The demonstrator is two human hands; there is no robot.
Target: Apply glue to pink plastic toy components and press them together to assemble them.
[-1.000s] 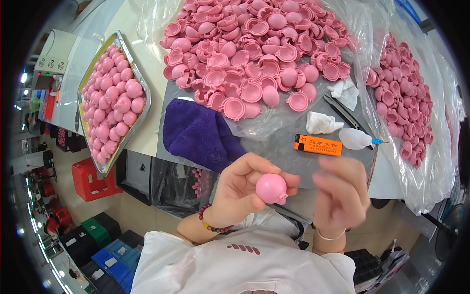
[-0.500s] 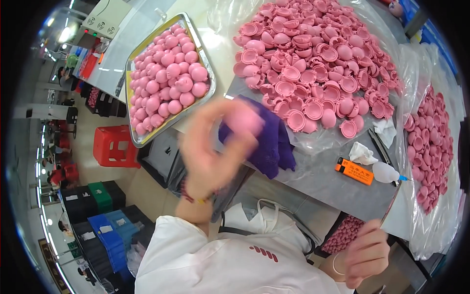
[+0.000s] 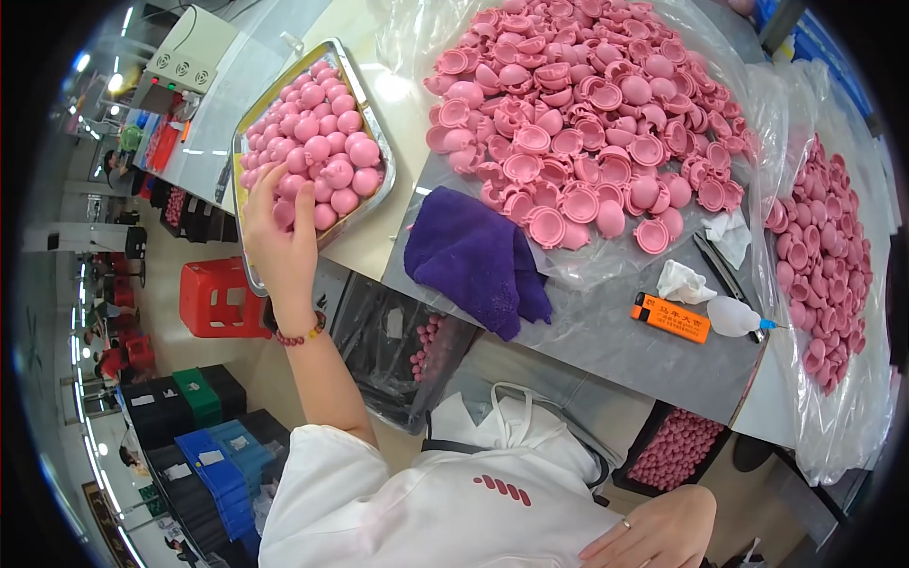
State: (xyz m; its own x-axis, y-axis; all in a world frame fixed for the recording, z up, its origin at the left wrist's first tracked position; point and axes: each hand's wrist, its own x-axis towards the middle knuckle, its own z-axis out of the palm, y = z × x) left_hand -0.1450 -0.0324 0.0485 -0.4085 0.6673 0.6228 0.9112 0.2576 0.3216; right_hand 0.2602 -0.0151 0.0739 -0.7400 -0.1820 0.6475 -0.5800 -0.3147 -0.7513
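At the lower left of the metal tray [image 3: 367,99], my left hand [image 3: 281,256] curls its fingers round a pink ball [image 3: 283,215], which they partly cover. Many similar pink balls [image 3: 308,128] fill the tray. Low on the right, in front of my shirt, my right hand [image 3: 653,533] hangs with its fingers stretched out and nothing visible in it; the fingertips are cut off by the lower edge. Between tray and heap lies a crumpled purple cloth [image 3: 464,251] at the table's front edge. Pink half shells [image 3: 578,142] form a big heap on clear plastic.
An orange box cutter [image 3: 670,318], a white squeeze bottle [image 3: 732,317], dark tweezers [image 3: 724,275] and wadded tissue [image 3: 684,282] lie front right. More pink shells [image 3: 822,275] sit in plastic at far right. Below are black crates [image 3: 398,350] and a red stool [image 3: 222,298].
My left hand has carried the pink ball from above the purple cloth leftward to the tray. My right hand has dropped lower and its fingers have straightened.
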